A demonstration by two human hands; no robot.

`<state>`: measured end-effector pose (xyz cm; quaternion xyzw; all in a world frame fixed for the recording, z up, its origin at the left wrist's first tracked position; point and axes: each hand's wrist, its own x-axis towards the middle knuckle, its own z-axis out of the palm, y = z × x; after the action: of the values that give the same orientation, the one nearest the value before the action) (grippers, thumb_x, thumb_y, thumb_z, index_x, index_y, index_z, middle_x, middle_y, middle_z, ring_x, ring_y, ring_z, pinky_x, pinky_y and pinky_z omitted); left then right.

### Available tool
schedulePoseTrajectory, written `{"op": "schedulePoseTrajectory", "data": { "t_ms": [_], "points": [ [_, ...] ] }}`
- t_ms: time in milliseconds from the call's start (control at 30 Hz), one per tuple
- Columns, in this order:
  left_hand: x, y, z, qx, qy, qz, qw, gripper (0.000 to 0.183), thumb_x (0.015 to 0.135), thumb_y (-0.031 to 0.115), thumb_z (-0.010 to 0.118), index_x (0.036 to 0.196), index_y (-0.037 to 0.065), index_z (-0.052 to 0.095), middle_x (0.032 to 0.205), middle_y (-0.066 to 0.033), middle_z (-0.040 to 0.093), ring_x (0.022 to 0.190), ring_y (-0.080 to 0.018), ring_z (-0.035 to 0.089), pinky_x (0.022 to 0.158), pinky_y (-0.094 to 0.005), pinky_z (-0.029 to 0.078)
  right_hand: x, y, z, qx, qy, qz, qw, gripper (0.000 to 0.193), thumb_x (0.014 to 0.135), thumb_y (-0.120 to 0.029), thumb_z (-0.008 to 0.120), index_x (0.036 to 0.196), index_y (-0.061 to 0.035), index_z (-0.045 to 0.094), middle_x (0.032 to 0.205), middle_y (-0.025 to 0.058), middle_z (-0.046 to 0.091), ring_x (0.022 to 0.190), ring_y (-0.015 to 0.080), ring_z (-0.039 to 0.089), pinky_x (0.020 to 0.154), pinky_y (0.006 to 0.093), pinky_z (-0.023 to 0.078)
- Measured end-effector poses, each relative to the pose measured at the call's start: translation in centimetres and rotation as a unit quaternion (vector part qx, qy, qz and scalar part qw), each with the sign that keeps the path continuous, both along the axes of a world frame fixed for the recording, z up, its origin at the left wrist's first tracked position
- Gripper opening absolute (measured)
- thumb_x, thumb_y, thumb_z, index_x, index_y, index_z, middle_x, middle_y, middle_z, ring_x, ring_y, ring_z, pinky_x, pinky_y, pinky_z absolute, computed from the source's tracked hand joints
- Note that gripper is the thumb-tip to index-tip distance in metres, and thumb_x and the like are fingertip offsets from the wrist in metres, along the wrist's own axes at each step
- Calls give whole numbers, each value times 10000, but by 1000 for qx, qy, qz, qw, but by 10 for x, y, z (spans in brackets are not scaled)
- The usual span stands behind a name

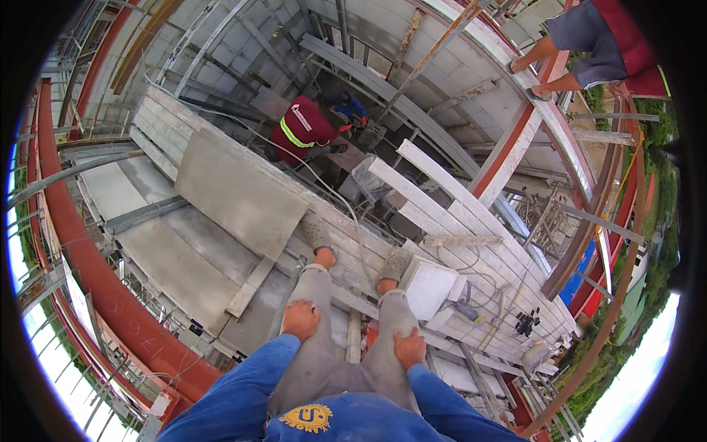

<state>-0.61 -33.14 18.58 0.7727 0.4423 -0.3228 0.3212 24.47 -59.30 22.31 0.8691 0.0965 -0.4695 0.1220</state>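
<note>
My left hand (301, 320) rests on my left knee with its fingers draped over the grey trousers (318, 291). On the other thigh lies my right hand (409, 348), thumb apart from the fingers. Neither hand holds anything. Below them, my feet in grey perforated clogs (319, 233) stand on whitish, dusty planks (353, 254). A white block (428, 286) is just right of my right foot. Beyond it, a grey power tool (468, 311) lies on the planks among loose cables. A large grey board (236, 195) slopes ahead of my left foot.
A person in a maroon top (303, 127) crouches in the pit ahead, beside another in blue (351, 108). At upper right a person in shorts (600, 40) stands on a steel beam (563, 125). A red curved beam (96, 272) runs along the left. One cable (317, 175) crosses the planks.
</note>
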Motion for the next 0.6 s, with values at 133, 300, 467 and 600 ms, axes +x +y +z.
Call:
{"op": "schedulePoseTrajectory", "data": {
  "t_ms": [133,300,467,600],
  "points": [
    [-13,-1,1,2,-19,16,1000,375,1006,369,589,1181,83,757,1230,-110,736,1212,-326,642,1023,-545,490,-7,26,6,-29,2,12,1000,823,953,-580,694,1498,10,512,1286,383,649,1189,536,669,1044,567,544],
    [-14,3,2,12,-35,2,999,357,993,357,603,1151,79,761,1201,-111,734,1197,-327,642,1021,-540,492,-17,38,11,-41,3,31,999,820,961,-582,683,1492,20,515,1263,401,656,1191,546,671,1026,576,552],
    [-9,-6,5,-22,-27,77,996,305,979,304,623,1100,66,772,1191,-126,729,1183,-348,638,1034,-523,486,-15,29,-1,-55,2,58,997,774,963,-596,681,1461,-23,531,1233,323,658,1136,493,698,948,588,586],
    [-9,-11,-2,-23,-24,64,997,300,971,294,637,1103,56,763,1197,-135,721,1183,-357,631,1034,-524,480,-26,27,0,-67,-24,49,996,738,955,-610,675,1429,-55,570,1248,300,664,1169,466,686,954,588,571]
  ]
}}
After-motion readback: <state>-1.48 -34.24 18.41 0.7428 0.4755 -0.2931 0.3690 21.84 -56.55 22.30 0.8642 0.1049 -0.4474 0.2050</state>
